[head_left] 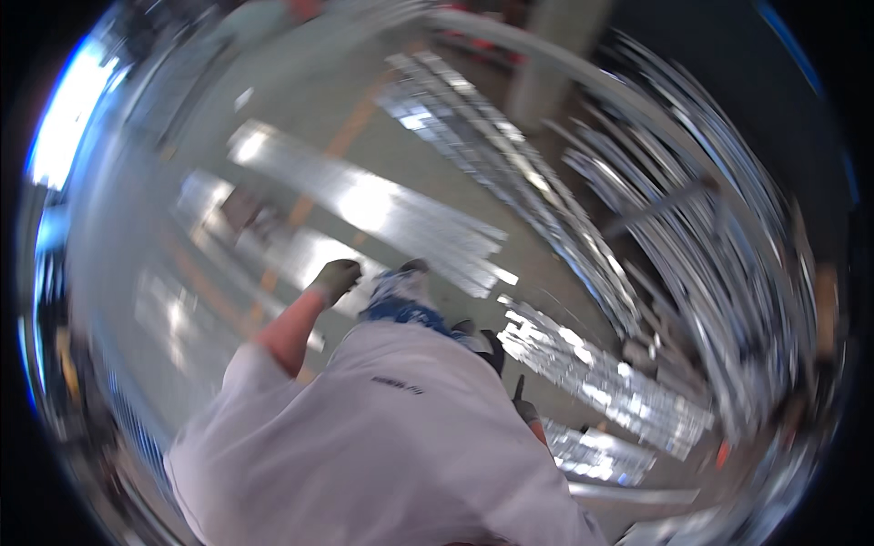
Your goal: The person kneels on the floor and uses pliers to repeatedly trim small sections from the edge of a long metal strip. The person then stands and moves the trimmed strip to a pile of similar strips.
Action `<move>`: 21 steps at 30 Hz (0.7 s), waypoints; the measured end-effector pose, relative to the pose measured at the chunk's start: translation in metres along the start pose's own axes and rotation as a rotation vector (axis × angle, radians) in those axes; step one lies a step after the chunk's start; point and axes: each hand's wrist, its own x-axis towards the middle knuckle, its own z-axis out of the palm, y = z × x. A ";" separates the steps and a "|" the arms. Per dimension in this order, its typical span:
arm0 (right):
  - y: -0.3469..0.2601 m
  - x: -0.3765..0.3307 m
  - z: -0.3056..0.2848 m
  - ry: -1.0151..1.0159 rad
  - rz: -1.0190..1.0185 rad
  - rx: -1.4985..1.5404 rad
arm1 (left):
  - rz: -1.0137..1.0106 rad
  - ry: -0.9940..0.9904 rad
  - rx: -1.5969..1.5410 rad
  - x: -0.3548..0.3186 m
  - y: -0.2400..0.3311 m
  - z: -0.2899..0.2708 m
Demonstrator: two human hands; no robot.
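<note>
My left hand (339, 281), in a grey-green work glove, hangs in front of me to the left with its fingers curled in. Nothing shows in it. Below it on the floor lies a row of shiny flat metal strips (314, 252). My right hand (525, 409), gloved in grey, is low at my right side. One finger stretches out, the others are partly hidden, and I see nothing held. Nearest to it is a bundle of silvery metal profiles (601, 369) on the floor. Motion blurs much of the picture.
Another group of flat strips (364, 200) lies ahead of me. Long metal profiles (510, 155) lie beyond, right of centre. A large stack of long bars (692, 237) fills the right side beside a pillar (555, 64). An orange line (350, 132) crosses the green-grey floor.
</note>
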 end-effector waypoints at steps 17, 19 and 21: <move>-0.209 -0.040 0.106 0.065 -0.205 -0.238 | -0.479 0.163 -0.189 -0.059 -0.185 -0.014; -0.215 -0.053 0.147 0.074 -0.218 -0.312 | -0.361 0.144 -0.202 -0.037 -0.175 -0.039; -0.224 -0.066 0.188 0.083 -0.241 -0.394 | -0.306 0.191 -0.286 -0.022 -0.148 -0.062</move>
